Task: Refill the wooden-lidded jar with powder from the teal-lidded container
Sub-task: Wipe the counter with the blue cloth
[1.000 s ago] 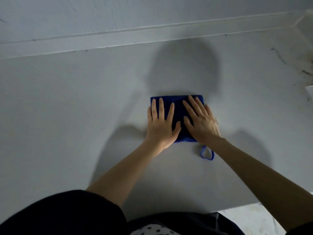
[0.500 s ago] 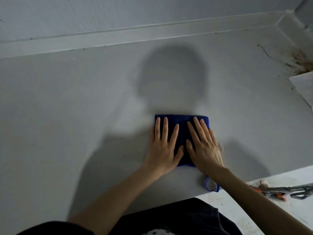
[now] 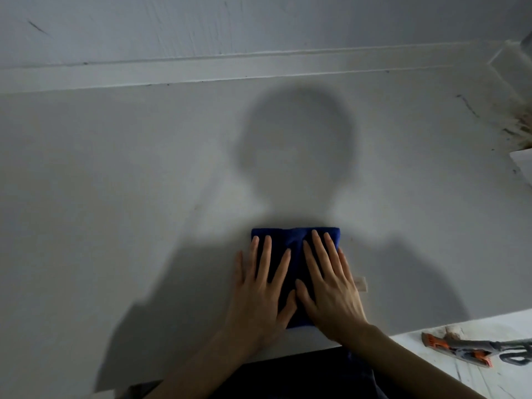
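Observation:
A folded dark blue cloth lies on the white counter near its front edge. My left hand lies flat on the cloth's left side, fingers spread. My right hand lies flat on its right side, thumb beside the left thumb. A pale label sticks out of the cloth past my right hand. Neither the wooden-lidded jar nor the teal-lidded container is in view.
A raised ledge runs along the back of the counter below the wall. The far right corner is stained brown. A white object pokes in at the right edge. On the floor at the lower right lies a grey and orange mop head.
The view has shifted, so the cloth and both hands sit lower in the frame, near the counter's front edge. Both hands have stayed flat on the cloth. The mop head has come into view.

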Action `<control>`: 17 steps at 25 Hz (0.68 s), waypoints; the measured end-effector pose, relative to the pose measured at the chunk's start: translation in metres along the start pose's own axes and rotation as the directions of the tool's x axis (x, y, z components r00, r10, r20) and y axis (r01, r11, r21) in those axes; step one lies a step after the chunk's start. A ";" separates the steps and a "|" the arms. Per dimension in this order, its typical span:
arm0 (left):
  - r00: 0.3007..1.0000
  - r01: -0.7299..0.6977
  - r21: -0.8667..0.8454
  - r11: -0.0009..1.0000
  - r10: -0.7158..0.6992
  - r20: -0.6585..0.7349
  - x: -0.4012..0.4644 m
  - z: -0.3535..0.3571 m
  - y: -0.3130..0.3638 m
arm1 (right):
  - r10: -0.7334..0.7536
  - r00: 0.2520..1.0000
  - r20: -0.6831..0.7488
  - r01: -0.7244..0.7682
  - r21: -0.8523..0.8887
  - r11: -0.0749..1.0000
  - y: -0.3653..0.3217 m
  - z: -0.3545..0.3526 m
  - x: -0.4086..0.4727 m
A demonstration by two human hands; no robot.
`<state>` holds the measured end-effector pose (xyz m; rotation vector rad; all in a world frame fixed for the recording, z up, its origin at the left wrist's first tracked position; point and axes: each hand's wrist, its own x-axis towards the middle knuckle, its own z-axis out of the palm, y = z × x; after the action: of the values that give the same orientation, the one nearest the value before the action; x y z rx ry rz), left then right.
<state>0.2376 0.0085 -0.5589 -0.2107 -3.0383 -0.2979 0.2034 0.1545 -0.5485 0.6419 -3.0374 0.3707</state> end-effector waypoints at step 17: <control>0.954 0.291 0.068 0.954 -0.295 0.058 0.073 -0.012 -0.082 | -0.198 0.964 0.179 0.186 0.081 0.979 -0.024 0.004 0.135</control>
<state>0.1541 -0.0643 -0.5554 0.2429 -3.1356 -0.2233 0.0900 0.0785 -0.5379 1.0213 -3.1078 0.4247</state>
